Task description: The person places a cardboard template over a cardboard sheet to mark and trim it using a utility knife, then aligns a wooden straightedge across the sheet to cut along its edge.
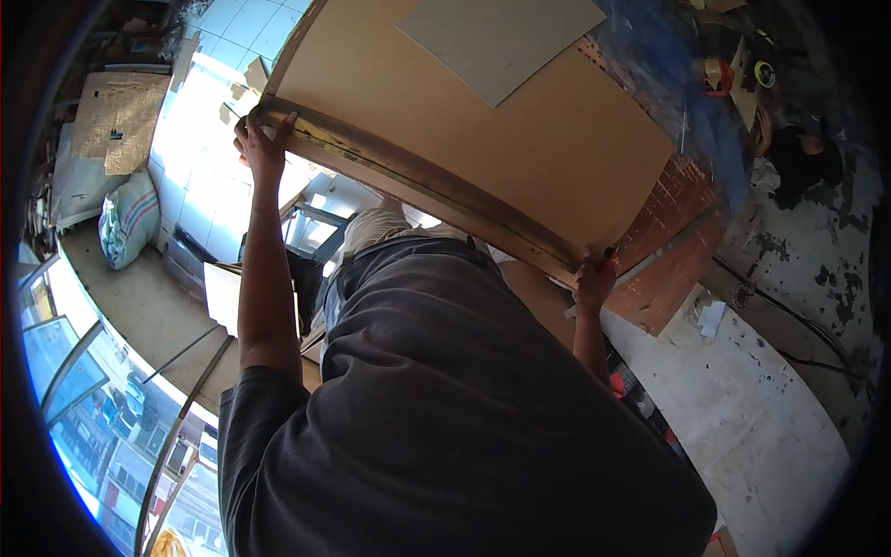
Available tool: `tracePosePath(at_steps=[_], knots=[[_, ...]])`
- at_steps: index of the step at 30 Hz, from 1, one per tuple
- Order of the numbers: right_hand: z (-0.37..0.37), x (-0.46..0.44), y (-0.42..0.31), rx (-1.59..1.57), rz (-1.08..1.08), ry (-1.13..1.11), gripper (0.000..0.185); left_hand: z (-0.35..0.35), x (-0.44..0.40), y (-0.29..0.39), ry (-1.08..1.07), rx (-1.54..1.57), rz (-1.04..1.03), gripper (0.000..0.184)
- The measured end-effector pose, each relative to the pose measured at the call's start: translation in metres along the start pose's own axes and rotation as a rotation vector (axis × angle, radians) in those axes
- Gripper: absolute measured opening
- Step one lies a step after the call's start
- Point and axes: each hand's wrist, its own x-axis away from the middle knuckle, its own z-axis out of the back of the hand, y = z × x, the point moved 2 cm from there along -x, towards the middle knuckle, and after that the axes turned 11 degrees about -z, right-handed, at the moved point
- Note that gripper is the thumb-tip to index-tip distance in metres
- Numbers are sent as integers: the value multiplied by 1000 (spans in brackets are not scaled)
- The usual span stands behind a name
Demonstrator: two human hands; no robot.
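A long, worn, dark straight bar (422,181) lies along the near edge of a large brown board (557,139). My left hand (264,144) grips the bar's left end, with the thumb on top and fingers curled over the outer side. At the other end, by the board's near right corner, my right hand (596,276) is closed. A small red and dark thing (609,252) shows at its fingers; its kind is hard to make out. A smaller grey board (501,46) rests on top of the brown one, toward the far side.
Under the board's right side is a reddish, marked surface (673,251), with blue plastic sheeting (650,56) beyond. A tape roll (764,74) and another person's hand (763,133) are at the far right. A white sack (130,218) stands left, and a white worn panel (733,399) lies right.
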Motion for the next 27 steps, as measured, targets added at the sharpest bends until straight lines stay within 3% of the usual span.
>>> tracePosePath(at_steps=[5,8,10,14,16,20,26,27], knots=[[-7,9,-12,-62,-45,-61,27,3,1,7,8,-29,9,79],[-6,12,-21,-35,99,-33,29,-2,2,-1,36,37,-4,81],[-3,11,-19,17,-41,-70,29,-4,2,-5,43,62,1,82],[-3,8,-17,8,6,-90,28,-6,3,-10,85,121,-5,72],[-3,9,-16,-87,-93,-118,26,-4,3,-6,70,98,11,84],[-6,9,-18,-112,-60,-162,25,-3,3,0,95,123,44,85],[-6,11,-22,-119,-209,-159,23,-8,3,-4,74,67,110,84],[-7,0,-5,-310,-163,-204,22,-8,2,-3,57,54,143,84]])
